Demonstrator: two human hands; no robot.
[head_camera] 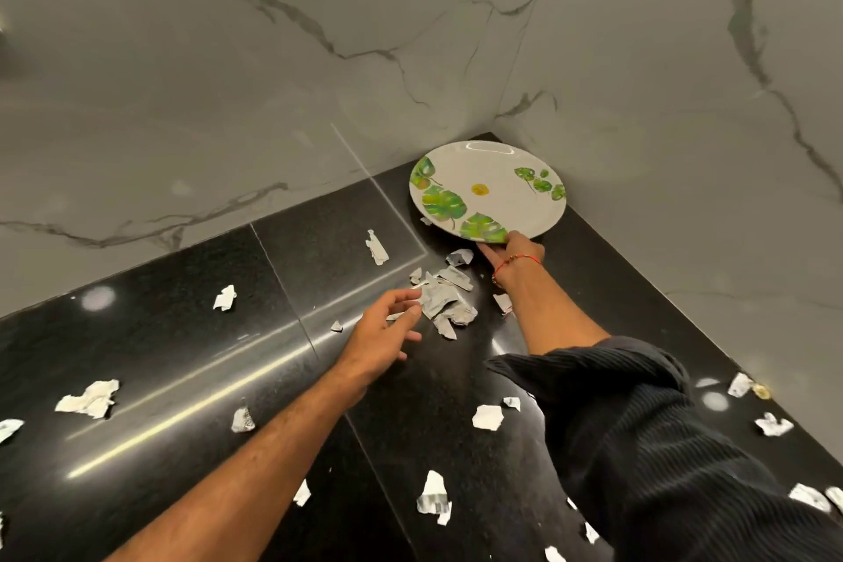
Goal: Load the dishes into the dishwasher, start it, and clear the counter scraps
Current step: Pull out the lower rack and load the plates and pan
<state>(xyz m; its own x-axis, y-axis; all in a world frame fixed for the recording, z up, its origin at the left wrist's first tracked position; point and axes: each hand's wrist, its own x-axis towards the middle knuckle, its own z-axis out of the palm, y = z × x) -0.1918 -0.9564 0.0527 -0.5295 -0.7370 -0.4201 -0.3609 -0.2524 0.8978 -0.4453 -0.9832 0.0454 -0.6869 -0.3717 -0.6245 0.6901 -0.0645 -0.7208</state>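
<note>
A: Where's the plate (488, 189)?

B: In the far corner of the black counter (182, 370), where the two marble walls (228, 59) meet. It's white with green leaf prints, and its near edge is tilted up off the counter.

A: Anything on it?

B: One small yellow spot (479, 189) near the middle. I can't tell if that's food or part of the print. Otherwise only the printed leaves.

A: Who's holding it?

B: The right hand (515, 249) grips the near rim, thumb on top and fingers under the edge. There's a red thread band (515, 262) on that wrist and a dark ribbed sleeve (661, 447) pushed up the forearm.

A: And the left hand (385, 335)?

B: Fingers loosely spread, holding nothing, fingertips just at a heap of paper scraps (444, 297) in front of the plate.

A: How many scraps altogether?

B: One heap of several crumpled pieces, plus roughly twenty loose bits scattered across the counter, near and far. One plate, two hands.
</note>
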